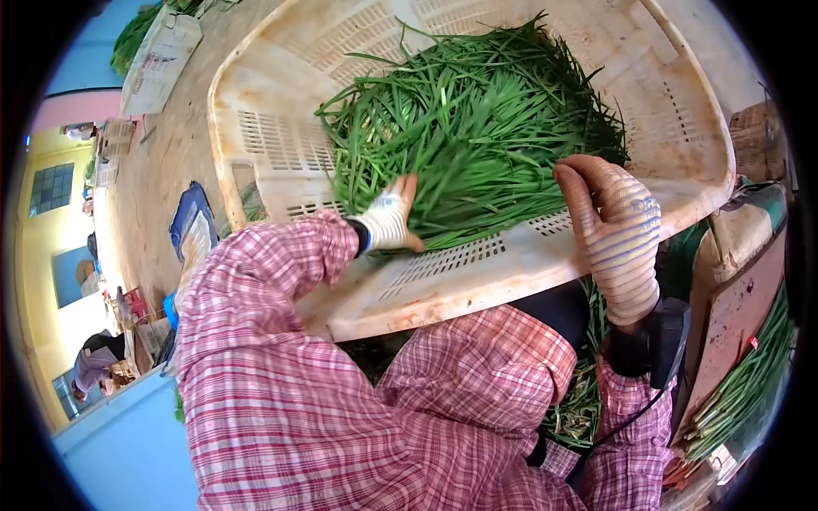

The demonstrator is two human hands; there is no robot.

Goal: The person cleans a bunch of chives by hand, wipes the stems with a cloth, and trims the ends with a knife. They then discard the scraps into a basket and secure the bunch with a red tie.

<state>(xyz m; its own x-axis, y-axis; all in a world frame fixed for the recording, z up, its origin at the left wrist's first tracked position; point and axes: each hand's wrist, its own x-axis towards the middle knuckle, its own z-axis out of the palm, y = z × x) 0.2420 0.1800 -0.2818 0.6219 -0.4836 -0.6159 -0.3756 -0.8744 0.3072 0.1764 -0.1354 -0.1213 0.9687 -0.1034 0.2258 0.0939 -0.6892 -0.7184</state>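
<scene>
A large stained white plastic basket [477, 298] holds a heap of long green leaves [503, 111]. At the heap's near left edge, my left hand [394, 213], in a striped glove with bare fingertips, touches the leaves with thumb and fingers spread apart. My right hand [620, 230], gloved the same way, is raised at the near right side of the heap, over the basket's rim. Its fingers are bent and close to the thumb; anything between the fingertips is too small to tell. Some leaves beside my left hand are blurred.
Bundled green stalks [741, 375] lie at the lower right beside a brown board [733, 315]. A white sack [162, 64] is at the upper left, a blue bag [192, 213] left of the basket. Another person [95, 362] is far off at the left.
</scene>
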